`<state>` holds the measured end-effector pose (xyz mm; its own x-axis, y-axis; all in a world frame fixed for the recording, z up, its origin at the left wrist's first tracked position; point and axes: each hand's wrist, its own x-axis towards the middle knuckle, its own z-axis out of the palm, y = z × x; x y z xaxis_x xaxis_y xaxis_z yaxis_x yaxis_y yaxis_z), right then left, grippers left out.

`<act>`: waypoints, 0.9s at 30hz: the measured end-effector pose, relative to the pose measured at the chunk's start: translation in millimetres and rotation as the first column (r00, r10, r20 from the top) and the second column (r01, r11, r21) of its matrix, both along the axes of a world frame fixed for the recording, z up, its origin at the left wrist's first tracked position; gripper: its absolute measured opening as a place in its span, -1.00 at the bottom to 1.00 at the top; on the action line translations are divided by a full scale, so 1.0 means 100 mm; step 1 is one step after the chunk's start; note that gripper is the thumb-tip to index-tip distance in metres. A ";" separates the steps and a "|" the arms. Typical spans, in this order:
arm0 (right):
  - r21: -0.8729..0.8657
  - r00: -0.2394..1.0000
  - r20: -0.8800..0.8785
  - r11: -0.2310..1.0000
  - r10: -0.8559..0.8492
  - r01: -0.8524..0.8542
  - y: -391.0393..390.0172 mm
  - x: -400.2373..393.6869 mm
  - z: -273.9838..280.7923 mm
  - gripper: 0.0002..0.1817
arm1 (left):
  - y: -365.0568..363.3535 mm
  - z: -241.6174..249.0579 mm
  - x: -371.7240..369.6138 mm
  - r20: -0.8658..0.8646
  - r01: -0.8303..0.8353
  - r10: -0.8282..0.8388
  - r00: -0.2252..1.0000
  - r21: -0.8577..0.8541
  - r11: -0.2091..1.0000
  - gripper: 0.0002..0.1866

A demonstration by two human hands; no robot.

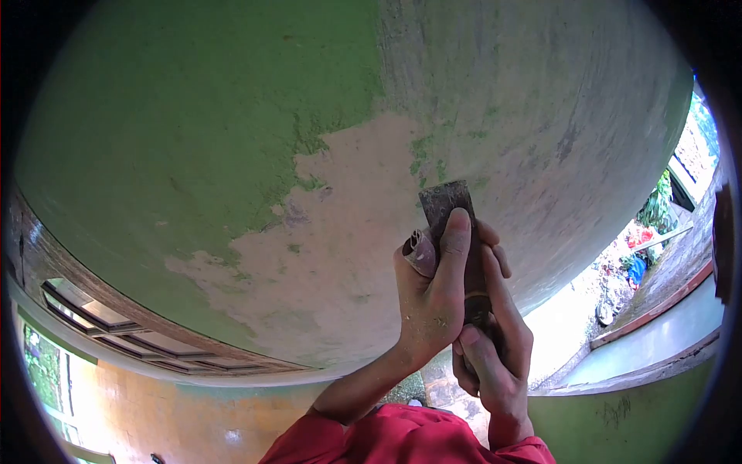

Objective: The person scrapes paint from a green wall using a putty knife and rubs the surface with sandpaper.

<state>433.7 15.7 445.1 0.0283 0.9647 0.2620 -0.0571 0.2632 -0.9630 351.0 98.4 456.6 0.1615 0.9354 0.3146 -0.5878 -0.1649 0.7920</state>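
Note:
A flat metal scraper [446,203] points up at the wall [348,185], its wide edge at or close to the surface where green paint meets a bare pinkish patch. My left hand [437,290] is closed round the blade, thumb along its face, with a rolled piece of sandpaper-like sheet [420,253] sticking out beside the thumb. Lower down, my right hand [498,348] wraps the scraper's handle, its fingers running up behind the blade. Dust and flakes cling to my left wrist.
A wooden-framed window [131,340] lies along the lower left, above a tan tiled floor [178,417]. At the right, a ledge [657,317] borders a bright outdoor area with plants [657,205] and rubble. A green wall section [618,421] is at the lower right.

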 end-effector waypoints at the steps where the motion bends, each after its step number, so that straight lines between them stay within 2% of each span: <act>1: -0.003 1.000 0.003 1.000 0.002 -0.002 -0.01 0.01 0.02 -0.17 | -0.01 0.01 0.01 0.030 0.006 -0.007 1.000 0.003 1.000 -0.59; 4: -0.044 1.000 0.028 0.999 0.000 0.001 -0.02 0.03 0.01 -0.16 | 0.00 -0.03 0.02 0.029 -0.004 0.004 1.000 0.007 1.000 -0.59; 6: 0.046 0.999 0.022 0.999 0.024 -0.025 0.08 0.03 -0.10 -0.17 | 0.04 -0.02 0.00 -0.001 -0.019 0.019 1.000 0.032 0.999 -0.59; 8: 0.051 0.999 0.023 0.998 0.029 -0.030 0.13 0.05 -0.01 -0.18 | 0.07 -0.01 -0.01 -0.061 -0.049 0.056 0.997 0.102 0.994 -0.60; 10: 0.030 0.999 0.008 0.999 0.034 -0.034 0.07 0.01 0.04 -0.18 | 0.03 0.09 -0.03 -0.060 -0.039 0.044 0.997 0.084 0.996 -0.59; 12: 0.023 0.999 0.012 0.999 -0.036 0.035 0.01 -0.03 0.05 -0.18 | 0.05 0.13 -0.04 -0.048 -0.029 0.034 0.998 0.101 0.995 -0.57; 14: 0.035 0.995 0.073 0.997 -0.066 0.064 0.00 0.00 0.01 -0.18 | 0.00 0.01 -0.01 -0.046 -0.006 0.008 0.999 0.036 0.999 -0.57; 17: 0.022 0.999 0.032 1.000 -0.005 0.004 0.01 0.05 -0.01 -0.17 | -0.02 0.05 0.02 -0.006 0.004 -0.004 1.000 0.002 1.000 -0.57; 22: -0.023 0.999 -0.002 0.999 0.048 -0.048 0.03 0.08 -0.02 -0.17 | 0.00 0.02 0.03 -0.032 -0.031 0.032 0.999 0.023 0.999 -0.56; 26: -0.076 1.000 0.004 0.997 -0.007 0.008 -0.01 0.04 0.05 -0.16 | -0.01 0.01 0.03 -0.019 -0.030 0.030 0.999 -0.003 1.000 -0.56; 27: -0.016 0.999 0.033 1.000 -0.006 0.007 0.03 0.06 -0.02 -0.16 | -0.01 0.00 0.03 -0.021 -0.028 0.028 0.999 -0.007 1.000 -0.56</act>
<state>439.7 18.3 443.1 0.0263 0.9685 0.2475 -0.0239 0.2481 -0.9684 353.8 97.4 456.1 0.1415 0.9419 0.3045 -0.5665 -0.1752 0.8052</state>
